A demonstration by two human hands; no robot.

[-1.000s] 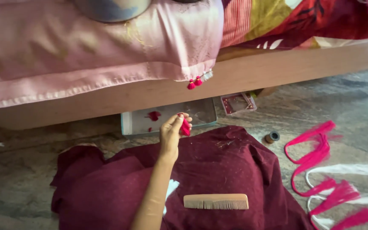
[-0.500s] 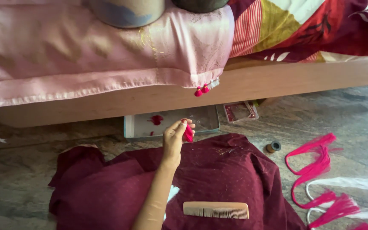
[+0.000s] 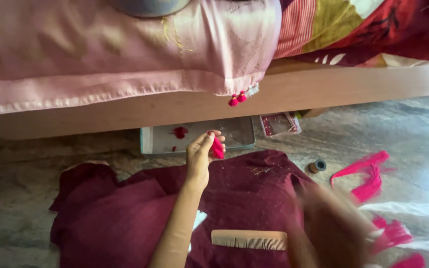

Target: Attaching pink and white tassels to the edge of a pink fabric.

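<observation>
Your left hand (image 3: pixel 202 156) pinches a bright pink tassel (image 3: pixel 217 147) of soft, matt thread, above a maroon cloth (image 3: pixel 125 218) that looks like a matt woven fabric, slightly rough and speckled with lint. Near you on that cloth lies a comb (image 3: pixel 249 239) with the pale, matt look of wood, while far from you a pink sheet (image 3: pixel 100 54) with a faint satin sheen hangs over the smooth, matt wooden bed frame (image 3: pixel 323 89). To the right, the stone floor (image 3: pixel 413 129) looks polished and veined, strewn with glossy pink ribbon strips (image 3: pixel 368 173).
</observation>
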